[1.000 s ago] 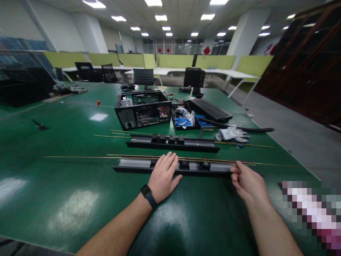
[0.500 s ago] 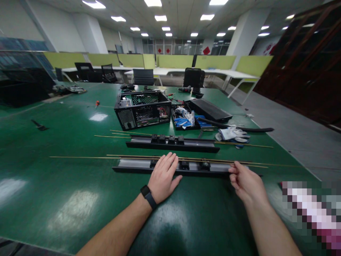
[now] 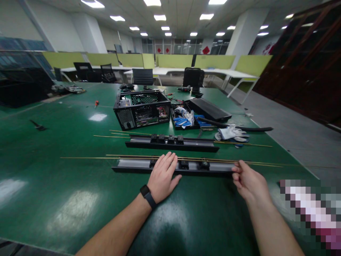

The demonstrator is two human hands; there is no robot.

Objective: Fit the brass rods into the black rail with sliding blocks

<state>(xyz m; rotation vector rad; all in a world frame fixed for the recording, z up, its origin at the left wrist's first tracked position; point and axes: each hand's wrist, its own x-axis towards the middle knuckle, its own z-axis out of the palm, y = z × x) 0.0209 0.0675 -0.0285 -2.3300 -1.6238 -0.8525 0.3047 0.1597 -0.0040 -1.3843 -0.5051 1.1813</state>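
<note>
Your left hand (image 3: pixel 163 176) lies flat and outstretched across the near black rail (image 3: pixel 207 173), gripping nothing; your right hand (image 3: pixel 249 179), fingers curled, pinches 1 thin brass rod (image 3: pixel 85 158) near that rail's right end; a 2nd rail (image 3: pixel 172 146) lies beyond.

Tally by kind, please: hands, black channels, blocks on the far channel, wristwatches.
Hands: 2 (left hand, right hand)
Black channels: 2 (near channel, far channel)
Blocks on the far channel: 4
Wristwatch: 1
Total: 9
</note>
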